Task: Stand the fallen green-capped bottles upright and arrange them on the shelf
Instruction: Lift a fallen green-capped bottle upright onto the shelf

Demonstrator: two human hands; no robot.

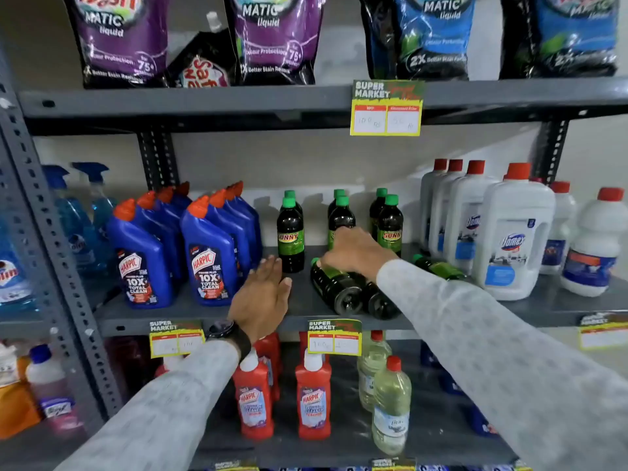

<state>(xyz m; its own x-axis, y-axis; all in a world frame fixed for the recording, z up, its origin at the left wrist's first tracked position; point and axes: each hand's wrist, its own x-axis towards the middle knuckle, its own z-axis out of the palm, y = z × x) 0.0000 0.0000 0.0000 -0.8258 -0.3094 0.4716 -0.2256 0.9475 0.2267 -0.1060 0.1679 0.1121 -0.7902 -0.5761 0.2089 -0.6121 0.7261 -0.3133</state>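
Several dark green-capped bottles stand upright in three short rows on the middle shelf (210, 316); the front left one (290, 237) is nearest my left hand. Two fallen bottles lie side by side with their bases toward me: one (334, 288) under my right hand, another (377, 300) just right of it. A third fallen bottle (438, 266) lies beside the white jugs. My right hand (353, 251) rests over the neck end of the left fallen bottle, fingers curled on it. My left hand (263, 292) hovers flat and open above the shelf front, holding nothing.
Blue Harpic bottles (207, 256) crowd the left of the shelf. White red-capped jugs (513, 236) stand at the right. Detergent pouches (275, 39) hang over the shelf above. Red bottles (253, 399) and clear ones sit below. Price tags (334, 338) hang on the shelf edge.
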